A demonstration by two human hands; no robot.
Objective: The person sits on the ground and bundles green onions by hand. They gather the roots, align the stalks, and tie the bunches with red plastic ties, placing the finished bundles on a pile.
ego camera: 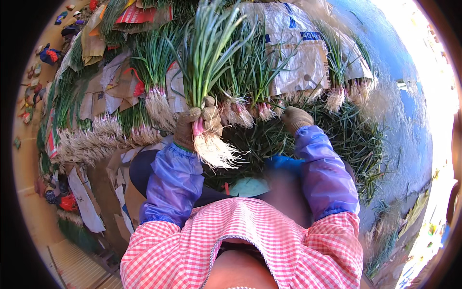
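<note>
My left hand (197, 121), in a brown knitted work glove, grips a bunch of green onions (202, 57) low on its stems. The pink-white bases and pale, stringy roots (214, 150) hang below the fist, and the leaves point away from me. My right hand (297, 119), gloved alike, is closed near the row of bunches. A thin green leaf (277, 105) runs into its fingertips, which are partly hidden. Just left of that hand lie more bunches of green onions (265, 108), roots towards me. Loose green leaves (267, 141) are heaped below the hands.
Printed woven sacks (299, 47) cover bunches at the back. On the left, rooted onions (86, 144) lie in rows beside cardboard sheets (97, 92). A wet blue surface (404, 144) stretches along the right. Other people (48, 54) are small at the far left.
</note>
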